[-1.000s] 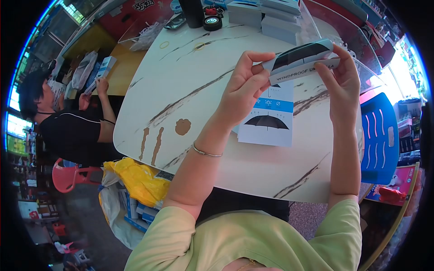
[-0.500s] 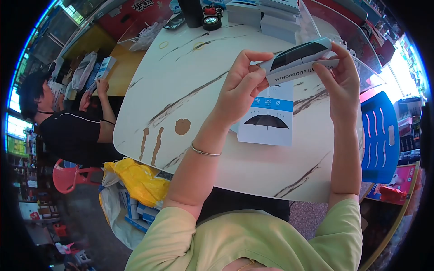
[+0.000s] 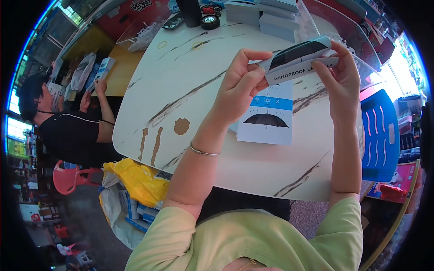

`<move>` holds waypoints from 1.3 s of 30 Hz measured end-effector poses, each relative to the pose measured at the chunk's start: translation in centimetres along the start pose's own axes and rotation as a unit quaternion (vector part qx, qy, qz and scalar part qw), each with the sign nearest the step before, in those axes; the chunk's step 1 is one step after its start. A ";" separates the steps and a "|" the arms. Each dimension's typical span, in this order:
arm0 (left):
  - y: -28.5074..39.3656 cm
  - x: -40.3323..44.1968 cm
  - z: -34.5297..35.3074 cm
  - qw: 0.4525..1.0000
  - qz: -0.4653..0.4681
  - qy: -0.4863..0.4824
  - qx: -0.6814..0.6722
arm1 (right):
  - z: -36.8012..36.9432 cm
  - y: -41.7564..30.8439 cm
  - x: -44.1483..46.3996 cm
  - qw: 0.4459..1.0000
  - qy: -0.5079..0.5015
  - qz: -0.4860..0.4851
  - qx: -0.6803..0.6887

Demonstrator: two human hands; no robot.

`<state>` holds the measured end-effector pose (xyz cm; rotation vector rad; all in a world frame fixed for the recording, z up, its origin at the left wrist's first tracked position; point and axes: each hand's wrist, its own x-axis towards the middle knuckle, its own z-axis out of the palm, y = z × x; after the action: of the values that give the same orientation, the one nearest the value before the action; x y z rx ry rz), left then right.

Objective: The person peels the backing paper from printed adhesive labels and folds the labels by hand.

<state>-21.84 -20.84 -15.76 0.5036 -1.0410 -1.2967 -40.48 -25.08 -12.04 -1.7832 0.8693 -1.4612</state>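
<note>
Between my two hands, above the table, is a white umbrella box (image 3: 298,71) printed "WINDPROOF UM…LA", with a dark umbrella picture on its upper panel. My left hand (image 3: 248,77) pinches its left end between thumb and fingers. At the other end, my right hand (image 3: 338,74) has its thumb on the lettered panel and its fingers behind. A gap shows between the lettered panel and the upper one. Below the hands lies a stack of flat white box blanks (image 3: 266,131) with a blue band and a black umbrella picture, partly hidden by my left hand and the held box.
The marble-patterned table (image 3: 190,104) bears a black cylinder (image 3: 190,12), a round tape-like roll (image 3: 210,21) and stacked white cartons (image 3: 278,27) at the back. A co-worker (image 3: 68,122) sits at the left. A yellow bag (image 3: 138,180) stands by the near edge; a blue chair (image 3: 380,135) is right.
Both hands keep their hold on the umbrella box, which has barely moved. The whole view has shifted very slightly.
</note>
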 end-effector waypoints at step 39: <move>0.1 -0.3 0.4 0.995 0.037 -0.018 0.090 | -0.1 0.0 0.0 1.000 0.012 -0.009 -0.026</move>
<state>-22.12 -20.42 -15.57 0.5740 -1.2031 -1.1566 -40.56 -25.02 -12.03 -1.8196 0.9124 -1.4864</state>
